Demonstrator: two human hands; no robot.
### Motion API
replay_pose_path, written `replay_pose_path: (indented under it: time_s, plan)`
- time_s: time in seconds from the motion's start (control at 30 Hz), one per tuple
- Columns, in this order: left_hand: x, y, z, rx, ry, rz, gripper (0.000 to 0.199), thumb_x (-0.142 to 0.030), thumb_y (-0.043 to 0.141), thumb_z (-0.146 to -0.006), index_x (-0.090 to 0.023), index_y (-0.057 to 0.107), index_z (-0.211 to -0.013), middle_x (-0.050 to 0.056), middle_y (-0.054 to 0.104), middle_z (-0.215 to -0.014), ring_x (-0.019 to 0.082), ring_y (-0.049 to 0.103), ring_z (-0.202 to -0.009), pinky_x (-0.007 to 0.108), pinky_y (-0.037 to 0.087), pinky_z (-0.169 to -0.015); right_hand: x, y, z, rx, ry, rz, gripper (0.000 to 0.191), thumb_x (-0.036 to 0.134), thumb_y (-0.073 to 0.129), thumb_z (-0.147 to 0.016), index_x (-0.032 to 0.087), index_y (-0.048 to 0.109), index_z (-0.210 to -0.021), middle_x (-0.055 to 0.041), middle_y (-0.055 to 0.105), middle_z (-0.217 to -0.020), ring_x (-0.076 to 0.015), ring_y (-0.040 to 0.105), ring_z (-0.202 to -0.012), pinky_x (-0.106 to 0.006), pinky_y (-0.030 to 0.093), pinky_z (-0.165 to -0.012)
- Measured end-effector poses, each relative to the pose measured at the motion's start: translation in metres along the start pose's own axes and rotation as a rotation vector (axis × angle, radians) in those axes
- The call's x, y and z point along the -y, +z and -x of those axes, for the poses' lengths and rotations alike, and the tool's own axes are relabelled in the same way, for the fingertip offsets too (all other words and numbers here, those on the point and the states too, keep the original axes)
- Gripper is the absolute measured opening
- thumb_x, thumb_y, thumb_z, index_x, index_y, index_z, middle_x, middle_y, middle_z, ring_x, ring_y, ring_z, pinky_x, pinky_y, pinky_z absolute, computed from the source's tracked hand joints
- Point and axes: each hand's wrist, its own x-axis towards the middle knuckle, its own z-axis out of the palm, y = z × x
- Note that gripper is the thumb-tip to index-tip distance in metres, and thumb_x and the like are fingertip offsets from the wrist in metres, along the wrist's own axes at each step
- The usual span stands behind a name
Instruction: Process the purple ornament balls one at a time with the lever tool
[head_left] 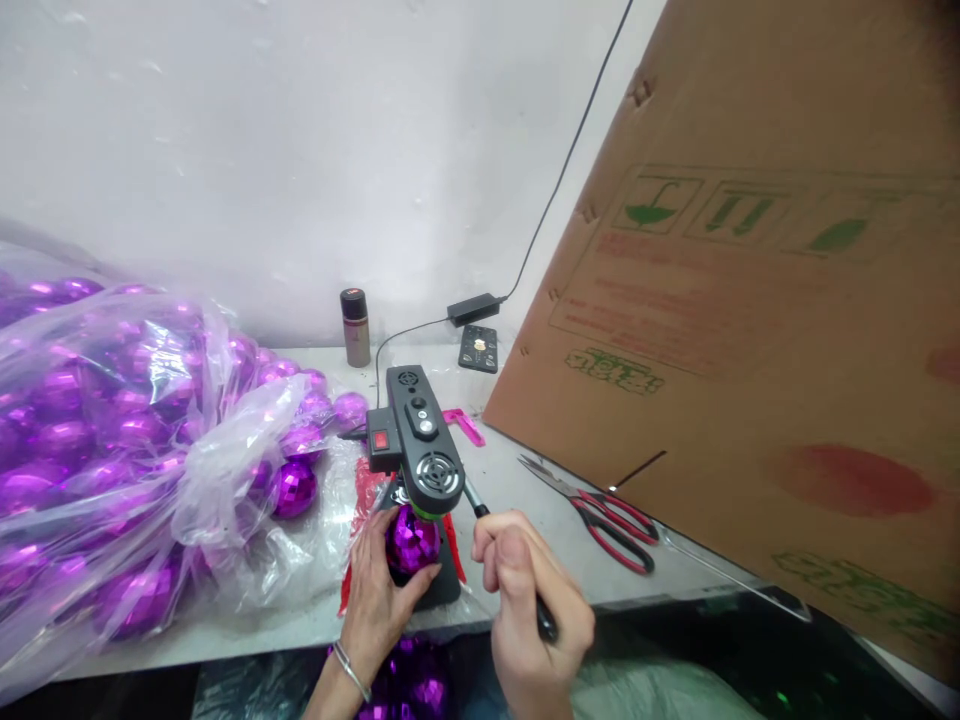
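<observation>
My left hand point(380, 575), with a bangle at the wrist, is curled round a shiny purple faceted ball point(414, 540) and steadies it under the head of a small black bench machine point(424, 430). A red switch shows on the machine's side box. The ball's top sits right below the head, where a bit of green shows; whether they touch I cannot tell. My right hand point(532, 600) is closed round the black grip of a lever point(547, 620) that slants out from the machine's right side. Below the table edge are more purple balls point(416, 685).
Clear plastic bags of purple balls point(112, 430) fill the left, with a loose ball point(295, 488) beside them. Red-handled scissors point(611, 515) lie right, before a large leaning cardboard sheet point(750, 300). Behind stand a spray can point(355, 328), a power adapter point(475, 309) and its cable.
</observation>
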Motion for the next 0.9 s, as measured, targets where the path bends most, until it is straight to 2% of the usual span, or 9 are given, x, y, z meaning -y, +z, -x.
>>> replay_pose_path:
  time_s: [0.07,0.23,0.43,0.53,0.7,0.9]
  plan:
    - [0.002,0.002,-0.001,0.032,-0.004,0.018,0.073,-0.046,0.087,-0.079,-0.023,0.064,-0.144,0.019,0.074,-0.146,0.046,0.069,-0.142,0.071,0.053,-0.123,0.000,0.000,0.001,-0.005,0.001,0.006,0.037,0.012,0.048,-0.115,0.022,0.059,-0.081,0.0011,0.057,-0.071,-0.0129,0.058,-0.061,-0.028,0.043,-0.056]
    - [0.002,0.009,-0.001,0.090,-0.106,0.110,0.077,-0.048,0.087,-0.076,-0.023,0.063,-0.145,0.016,0.075,-0.147,0.041,0.070,-0.143,0.062,0.056,-0.122,0.000,-0.001,0.004,-0.022,-0.005,0.014,0.038,0.012,0.049,-0.114,0.022,0.056,-0.078,0.0008,0.055,-0.070,-0.0137,0.058,-0.061,-0.029,0.042,-0.055]
    - [0.007,0.012,0.003,0.102,-0.133,0.138,0.081,-0.046,0.087,-0.074,-0.021,0.060,-0.146,0.019,0.073,-0.150,0.043,0.069,-0.145,0.064,0.054,-0.125,-0.009,0.003,0.013,-0.084,-0.044,0.024,0.043,0.014,0.047,-0.115,0.023,0.052,-0.074,0.0021,0.052,-0.065,-0.0134,0.056,-0.057,-0.029,0.039,-0.053]
    - [0.011,0.014,0.005,0.109,-0.132,0.134,0.082,-0.046,0.088,-0.074,-0.021,0.060,-0.147,0.020,0.072,-0.152,0.043,0.067,-0.147,0.065,0.053,-0.126,-0.014,0.007,0.019,-0.135,-0.064,0.013,0.044,0.017,0.047,-0.117,0.023,0.051,-0.073,0.0038,0.050,-0.061,-0.0128,0.056,-0.056,-0.028,0.040,-0.053]
    - [0.016,0.016,0.007,0.095,-0.092,0.117,0.082,-0.046,0.089,-0.076,-0.020,0.059,-0.147,0.020,0.072,-0.152,0.044,0.067,-0.147,0.064,0.054,-0.126,-0.014,0.013,0.021,-0.182,-0.013,0.026,0.051,0.025,0.047,-0.119,0.023,0.047,-0.068,0.0041,0.050,-0.060,-0.0118,0.056,-0.054,-0.027,0.040,-0.053]
    - [0.017,0.018,0.008,0.084,-0.055,0.086,0.083,-0.045,0.090,-0.074,-0.018,0.060,-0.147,0.022,0.071,-0.152,0.046,0.068,-0.146,0.067,0.055,-0.124,-0.020,0.016,0.026,-0.252,-0.033,0.011,0.050,0.021,0.050,-0.117,0.022,0.048,-0.067,0.0032,0.055,-0.061,-0.0113,0.054,-0.053,-0.028,0.037,-0.053]
